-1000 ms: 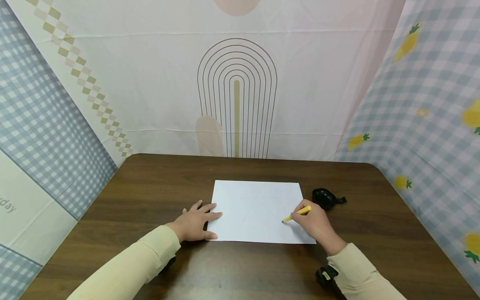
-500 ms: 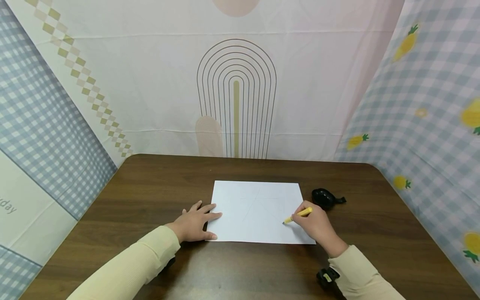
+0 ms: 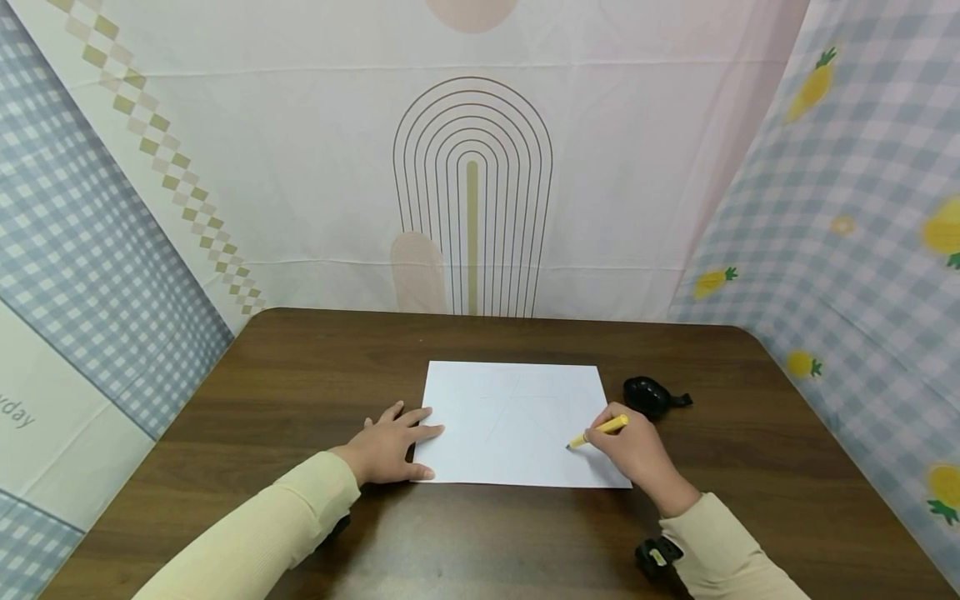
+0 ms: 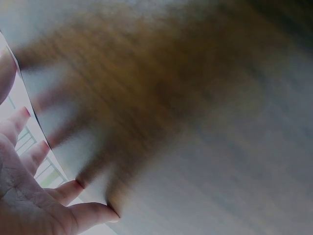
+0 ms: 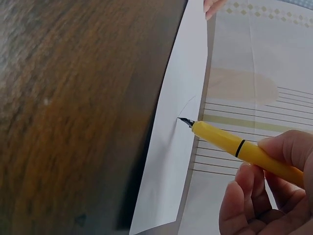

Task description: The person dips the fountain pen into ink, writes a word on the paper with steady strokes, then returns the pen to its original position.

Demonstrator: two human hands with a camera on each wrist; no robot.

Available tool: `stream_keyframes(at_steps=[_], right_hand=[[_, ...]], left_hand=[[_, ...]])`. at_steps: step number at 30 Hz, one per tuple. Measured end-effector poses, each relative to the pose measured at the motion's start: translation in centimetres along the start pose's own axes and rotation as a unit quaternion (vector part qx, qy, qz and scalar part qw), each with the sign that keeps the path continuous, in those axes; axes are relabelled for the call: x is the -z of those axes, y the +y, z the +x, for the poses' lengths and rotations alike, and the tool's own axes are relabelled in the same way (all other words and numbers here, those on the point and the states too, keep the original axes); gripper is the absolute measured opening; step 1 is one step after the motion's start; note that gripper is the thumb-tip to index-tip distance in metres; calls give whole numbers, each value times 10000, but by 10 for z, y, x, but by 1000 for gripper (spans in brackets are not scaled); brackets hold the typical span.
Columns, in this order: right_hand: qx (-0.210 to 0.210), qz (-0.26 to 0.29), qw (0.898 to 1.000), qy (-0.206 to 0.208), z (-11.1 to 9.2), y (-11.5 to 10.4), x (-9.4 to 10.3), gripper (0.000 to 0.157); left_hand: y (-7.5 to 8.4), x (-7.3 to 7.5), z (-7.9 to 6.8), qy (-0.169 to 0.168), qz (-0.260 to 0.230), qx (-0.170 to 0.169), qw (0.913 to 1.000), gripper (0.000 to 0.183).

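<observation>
A white sheet of paper lies on the table, with faint thin lines drawn across it: one near-level and slanting ones. My left hand rests at its left edge, fingers spread and fingertips on the sheet; the left wrist view shows this hand from the palm side. In my right hand a yellow fountain pen is pinched between thumb and fingers. Its dark nib meets the paper right of the middle. The right wrist view shows the pen with its nib at the end of a thin line.
Just beyond my right hand sits a glossy black rounded object with a narrow neck. The brown wooden table ends at a printed white cloth. Blue checked cloth hangs on the right, and more on the left.
My right hand and the pen nib have slid slightly right and toward me along the paper. The left hand stays in place on the sheet.
</observation>
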State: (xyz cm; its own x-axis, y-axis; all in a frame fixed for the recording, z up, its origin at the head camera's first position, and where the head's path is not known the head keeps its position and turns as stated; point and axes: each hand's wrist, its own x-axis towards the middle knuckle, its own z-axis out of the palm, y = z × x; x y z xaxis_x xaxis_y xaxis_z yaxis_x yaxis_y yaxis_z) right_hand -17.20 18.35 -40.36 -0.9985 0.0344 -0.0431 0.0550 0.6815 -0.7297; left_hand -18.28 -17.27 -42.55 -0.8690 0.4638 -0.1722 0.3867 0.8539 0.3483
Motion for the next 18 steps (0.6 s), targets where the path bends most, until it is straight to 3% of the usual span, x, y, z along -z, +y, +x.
stream_keyframes(at_steps=[18], right_hand=[[111, 260, 9996, 96, 5, 3, 9, 13]], left_hand=[[-1, -1, 0, -8, 10, 2, 10000, 67]])
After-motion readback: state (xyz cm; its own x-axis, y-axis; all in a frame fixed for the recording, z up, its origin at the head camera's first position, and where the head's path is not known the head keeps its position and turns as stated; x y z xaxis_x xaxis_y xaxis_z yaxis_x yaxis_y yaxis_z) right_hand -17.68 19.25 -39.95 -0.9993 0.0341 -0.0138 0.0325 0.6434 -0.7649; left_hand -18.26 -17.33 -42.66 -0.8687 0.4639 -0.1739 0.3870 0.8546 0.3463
